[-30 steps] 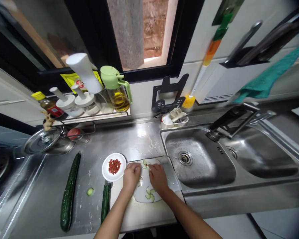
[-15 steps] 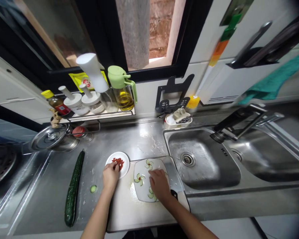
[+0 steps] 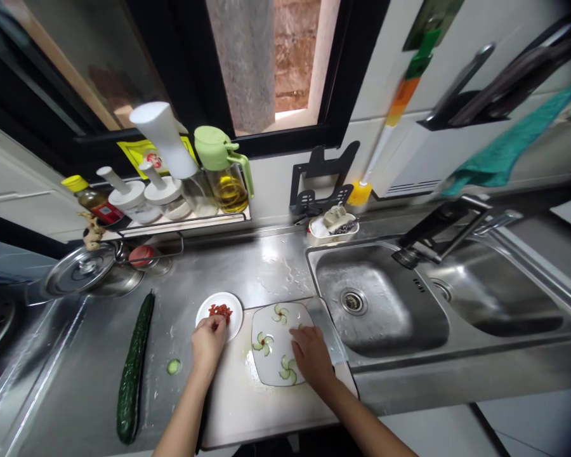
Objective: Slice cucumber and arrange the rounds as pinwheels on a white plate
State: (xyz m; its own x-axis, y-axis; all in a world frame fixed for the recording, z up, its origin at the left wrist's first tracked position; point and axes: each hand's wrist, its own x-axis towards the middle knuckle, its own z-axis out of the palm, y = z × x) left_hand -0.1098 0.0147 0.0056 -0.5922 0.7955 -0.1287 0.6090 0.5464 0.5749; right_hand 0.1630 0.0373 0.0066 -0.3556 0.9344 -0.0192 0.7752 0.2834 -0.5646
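My left hand (image 3: 209, 346) is at the near edge of a small white plate (image 3: 236, 310). Its fingertips are pinched together beside a pile of small red pieces (image 3: 220, 310) that look like goji berries; anything between them is hidden. Over the right side of a squarish white plate (image 3: 272, 346) is my right hand (image 3: 313, 357), its fingers stretched out and seemingly empty. Fans of cucumber slices (image 3: 262, 343) lie on this plate, the left one with a red centre. Part of the plate is covered by my right hand. Underneath is a pale cutting board (image 3: 238, 412).
A whole cucumber (image 3: 134, 374) and a cucumber end piece (image 3: 173, 366) lie on the steel counter at left. A knife blade (image 3: 330, 330) lies right of the squarish plate, beside the double sink (image 3: 380, 298). Behind stand a seasoning rack (image 3: 185, 223) and a lidded pot (image 3: 88, 270).
The view has shifted slightly, so most things sit a little further left. My left hand stays at the red pieces. My right hand has drawn back slightly, uncovering more of the lower cucumber fan.
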